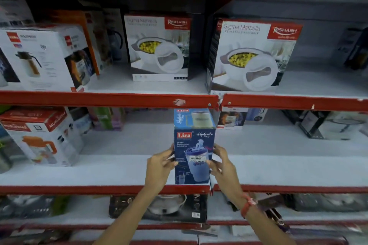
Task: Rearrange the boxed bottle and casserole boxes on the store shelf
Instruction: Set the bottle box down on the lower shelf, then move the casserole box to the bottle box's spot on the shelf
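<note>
Hands, left hand (159,167) and right hand (223,167), grip one boxed bottle (194,145); two casserole boxes (159,45) above.

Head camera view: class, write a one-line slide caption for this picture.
Both hands, left and right, hold an upright blue Liza bottle box at the middle shelf's front edge, beneath two Sigma Marbella casserole boxes.

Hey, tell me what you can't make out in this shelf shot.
All in the head view:
- Blue bottle box: price sticker print too small; sides covered by the left hand and right hand, so whether it rests on the shelf is unclear.
- Left casserole box: title text blurred.
- Dark box on the shelf below: top hidden behind the red shelf edge.
- Boxes at the far left and right: blurred, cut off by the frame.
</note>
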### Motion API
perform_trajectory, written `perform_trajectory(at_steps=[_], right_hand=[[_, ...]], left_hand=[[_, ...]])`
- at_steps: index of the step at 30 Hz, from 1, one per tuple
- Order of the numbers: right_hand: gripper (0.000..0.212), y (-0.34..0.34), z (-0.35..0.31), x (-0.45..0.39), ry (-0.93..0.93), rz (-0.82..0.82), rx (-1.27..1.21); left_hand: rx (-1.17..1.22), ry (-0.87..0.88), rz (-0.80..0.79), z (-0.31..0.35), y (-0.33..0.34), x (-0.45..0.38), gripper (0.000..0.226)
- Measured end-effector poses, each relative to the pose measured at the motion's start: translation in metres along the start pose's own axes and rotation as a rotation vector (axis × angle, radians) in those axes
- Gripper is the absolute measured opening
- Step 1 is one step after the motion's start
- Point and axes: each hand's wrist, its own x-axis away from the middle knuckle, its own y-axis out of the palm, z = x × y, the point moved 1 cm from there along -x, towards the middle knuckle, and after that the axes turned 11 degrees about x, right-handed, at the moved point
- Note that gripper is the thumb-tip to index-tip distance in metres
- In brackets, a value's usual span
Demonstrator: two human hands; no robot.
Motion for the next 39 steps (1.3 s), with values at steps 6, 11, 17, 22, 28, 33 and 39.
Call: perform_trajectory(at_steps=[6,11,17,22,28,33,39], right_hand=[[0.032,0.023,0.036,-0.030,0.123,-0.005,0.071],[0.031,0.033,0.052,-0.042,0.168,-0.016,0.132],[0.028,0.021,0.055,-0.050,0.181,-0.092,0.279],[0.032,-0.029,0.007,-0.059,-0.097,0.041,0.464],[0.028,-0.109,-0.081,-0.084,-0.358,0.421,0.275],[0.037,-0.161,-0.098,-0.126,-0.324,0.748,0.154],[0.077,-0.196,-0.081,-0.179,0.037,0.619,-0.036]], left_hand=[[-0.024,-0.073,0.079,-0.041,0.020,-0.025,0.046],[-0.031,-0.125,0.109,-0.065,0.026,-0.034,0.049],[-0.225,-0.242,-0.087,-0.049,0.016,-0.033,0.078],[-0.411,-0.147,-0.108,0.015,-0.012,-0.037,0.062],[-0.314,0.277,-0.007,0.127,-0.001,-0.061,0.029],[-0.052,0.463,0.079,0.178,0.041,-0.098,0.031],[-0.017,0.276,-0.092,0.185,0.091,-0.159,0.081]])
